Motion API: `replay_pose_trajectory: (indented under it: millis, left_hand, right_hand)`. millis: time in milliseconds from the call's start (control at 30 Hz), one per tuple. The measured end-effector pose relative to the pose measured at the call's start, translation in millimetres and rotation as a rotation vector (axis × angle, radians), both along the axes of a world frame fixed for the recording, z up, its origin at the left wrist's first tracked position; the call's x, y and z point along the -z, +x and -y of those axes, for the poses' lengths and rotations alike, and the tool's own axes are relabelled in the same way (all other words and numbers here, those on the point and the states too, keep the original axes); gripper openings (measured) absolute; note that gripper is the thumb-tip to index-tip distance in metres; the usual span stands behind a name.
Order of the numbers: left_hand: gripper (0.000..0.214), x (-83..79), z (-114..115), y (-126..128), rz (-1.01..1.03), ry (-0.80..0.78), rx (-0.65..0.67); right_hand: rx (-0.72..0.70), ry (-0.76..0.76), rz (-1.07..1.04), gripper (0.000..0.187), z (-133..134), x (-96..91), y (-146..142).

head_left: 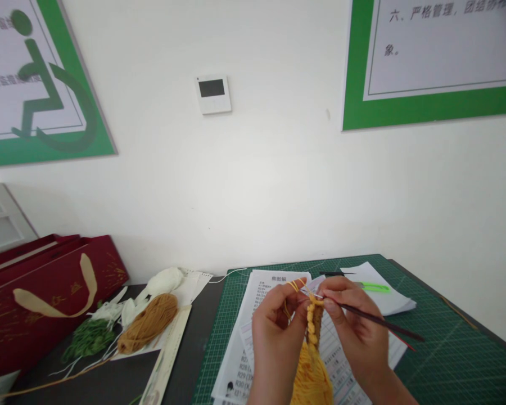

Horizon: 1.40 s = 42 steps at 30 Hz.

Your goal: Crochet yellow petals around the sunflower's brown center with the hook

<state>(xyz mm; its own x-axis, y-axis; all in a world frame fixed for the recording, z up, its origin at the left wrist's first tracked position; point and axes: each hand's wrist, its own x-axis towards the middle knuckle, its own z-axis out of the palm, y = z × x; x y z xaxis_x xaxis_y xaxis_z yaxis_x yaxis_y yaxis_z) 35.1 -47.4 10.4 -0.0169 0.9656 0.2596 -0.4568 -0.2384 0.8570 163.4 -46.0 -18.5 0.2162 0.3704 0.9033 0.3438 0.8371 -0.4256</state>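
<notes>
My left hand pinches the top of a yellow crochet piece, with yellow yarn looped over its raised index finger. Between the thumb and fingers of my right hand is a crochet hook with a long dark handle. Its thin metal tip reaches left to the top edge of the crochet piece. Below the piece, between my wrists, sits a ball of yellow yarn. Printed sheets lie under both hands, partly covered by them.
A green cutting mat covers the table, with white paper and a bright green cutter at the back. Leftward lie brown yarn, green yarn, white yarn and a dark red gift bag. Behind stands a white wall.
</notes>
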Motion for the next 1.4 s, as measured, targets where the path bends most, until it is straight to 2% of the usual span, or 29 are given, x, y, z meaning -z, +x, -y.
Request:
replay_pose_trajectory:
  millis: [100,200,300,467,533,733,867,933,1067,1167,1300,1400]
  left_hand:
    - [0.032,3.1,1,2,0.11,-0.083,0.101]
    - [0.041,4.8,0,1,0.248,-0.261,0.266]
    - [0.045,3.5,-2,-1,0.265,-0.301,0.346]
    - [0.043,-2.6,-2,-5,0.199,-0.236,0.352]
    - [0.041,-5.5,-1,-8,0.191,-0.232,0.338]
    - [0.025,-10.6,1,-15,0.105,-0.192,0.306]
    - [0.015,-7.6,-1,-12,0.029,-0.106,0.199]
    - [0.014,-5.5,-2,-10,-0.006,-0.06,0.14]
    - [0.02,-3.2,-4,-9,-0.047,-0.024,0.09]
    - [0.022,-3.9,-4,-10,-0.061,-0.022,0.089]
    - [0.025,-2.6,-3,-9,-0.07,-0.019,0.072]
    - [0.026,3.1,0,-5,-0.07,-0.022,0.0]
  right_hand:
    - [0.213,0.207,0.27,0.041,5,-5.7,4]
    - [0.311,0.307,0.348,0.046,7,-9.1,6]
    - [0.169,0.236,0.25,0.045,5,-7.6,5]
    - [-0.136,0.022,-0.145,0.015,2,-2.7,-3]
    - [-0.222,-0.056,-0.287,0.01,3,-2.1,-6]
    - [-0.406,-0.25,-0.546,0.017,3,-5.0,-7]
    - [-0.503,-0.335,-0.528,0.021,-2,-5.5,-5]
    - [-0.468,-0.313,-0.436,0.015,-4,-4.1,-5]
    - [-0.233,-0.184,-0.205,0.004,-2,-2.2,-7]
    - [-0.083,-0.114,-0.1,0.01,-2,-2.4,-8]
    - [0.014,-0.067,-0.044,0.015,-2,-0.6,-5]
    - [0.11,0.047,0.141,0.029,0,1.3,1]
